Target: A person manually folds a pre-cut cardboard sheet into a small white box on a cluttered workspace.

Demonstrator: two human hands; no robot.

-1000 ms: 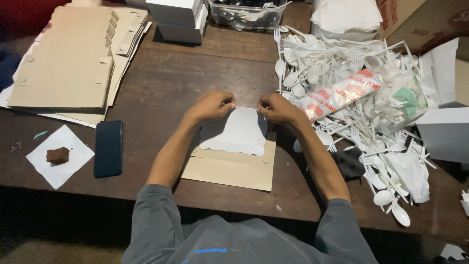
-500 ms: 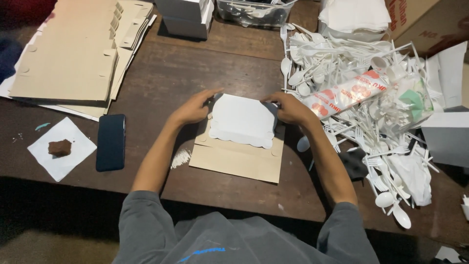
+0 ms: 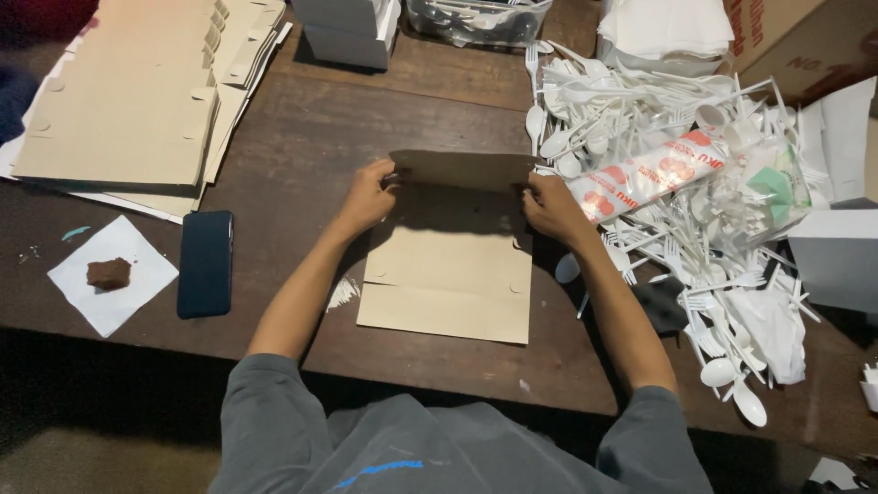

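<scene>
A dark phone (image 3: pixel 204 263) is lying on the wooden table (image 3: pixel 366 119), just beside a white napkin (image 3: pixel 112 274) carrying a brown cake piece (image 3: pixel 109 273). White plastic cutlery (image 3: pixel 658 183) is piling up at the right, and flat cardboard sheets (image 3: pixel 128 91) are sitting stacked at the left.

A: What's under the raised flap (image 3: pixel 462 170)?
B: Hidden in its shadow. Both hands' fingertips too.
A: And the tub (image 3: pixel 477 18) up top?
B: Cut off by the edge, like the box (image 3: pixel 796 41).
</scene>
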